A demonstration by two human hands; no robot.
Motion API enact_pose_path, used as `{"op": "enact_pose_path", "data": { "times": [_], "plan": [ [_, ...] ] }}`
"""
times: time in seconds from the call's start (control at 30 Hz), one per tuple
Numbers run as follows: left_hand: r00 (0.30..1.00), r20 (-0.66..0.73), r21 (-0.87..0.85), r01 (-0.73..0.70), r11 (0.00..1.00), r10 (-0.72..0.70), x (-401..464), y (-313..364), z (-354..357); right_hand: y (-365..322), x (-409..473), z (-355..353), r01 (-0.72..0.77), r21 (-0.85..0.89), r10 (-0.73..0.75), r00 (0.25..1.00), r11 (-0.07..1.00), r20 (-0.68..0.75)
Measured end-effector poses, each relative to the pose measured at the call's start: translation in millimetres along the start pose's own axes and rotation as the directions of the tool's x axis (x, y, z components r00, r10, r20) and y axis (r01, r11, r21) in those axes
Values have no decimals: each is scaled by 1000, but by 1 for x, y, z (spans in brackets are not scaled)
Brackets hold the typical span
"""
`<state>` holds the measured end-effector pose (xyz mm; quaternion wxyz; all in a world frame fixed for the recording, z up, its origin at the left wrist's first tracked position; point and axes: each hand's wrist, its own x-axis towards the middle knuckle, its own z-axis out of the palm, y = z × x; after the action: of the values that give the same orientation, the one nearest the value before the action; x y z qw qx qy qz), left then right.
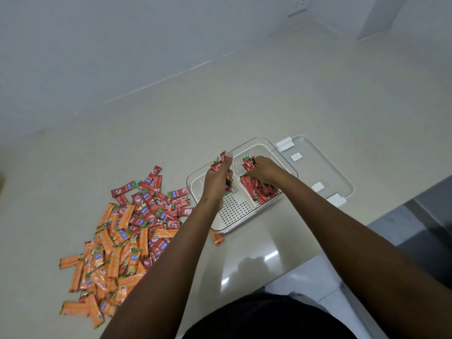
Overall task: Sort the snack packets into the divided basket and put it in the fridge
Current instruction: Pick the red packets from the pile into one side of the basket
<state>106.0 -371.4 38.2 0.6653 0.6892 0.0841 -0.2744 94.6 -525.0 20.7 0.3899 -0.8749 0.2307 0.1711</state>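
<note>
Left hand (218, 176) gripping red packets (221, 165), right hand (263, 170) pressing a row into the divided basket (195, 185); most of the mixed pile (127, 231) remains unsorted on the tabletop (244, 106).

I see both bare arms stretched forward, converging ahead of the torso. My left hand (218, 178) is raised, back toward me, fingers (228, 158) curled around a bunch of red packets (219, 163). My right hand (263, 170) is lower, palm down, its fingers bent onto more red packets.
</note>
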Motion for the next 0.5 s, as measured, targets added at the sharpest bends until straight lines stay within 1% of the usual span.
{"op": "enact_pose_path", "data": {
  "times": [0.1,0.2,0.3,0.37,0.43,0.5],
  "plan": [
    [1000,-3,-29,30,999,-30,2,-1,-2,0,11,11,-2,-207,36,987,978,159],
    [999,-4,-31,52,998,-52,3,-4,-5,2,15,16,-4,-287,75,968,958,238],
    [998,-5,-10,64,998,-64,4,-5,-6,4,19,18,-29,-268,96,966,963,241],
    [996,-33,4,84,996,-84,2,-4,-5,6,19,17,-22,-246,81,968,969,236],
    [993,-59,16,100,995,-99,2,-6,-4,12,18,17,26,-239,23,980,971,198],
    [993,-71,27,100,995,-98,1,-7,-1,20,16,16,87,-247,-59,991,965,118]
  ]
}}
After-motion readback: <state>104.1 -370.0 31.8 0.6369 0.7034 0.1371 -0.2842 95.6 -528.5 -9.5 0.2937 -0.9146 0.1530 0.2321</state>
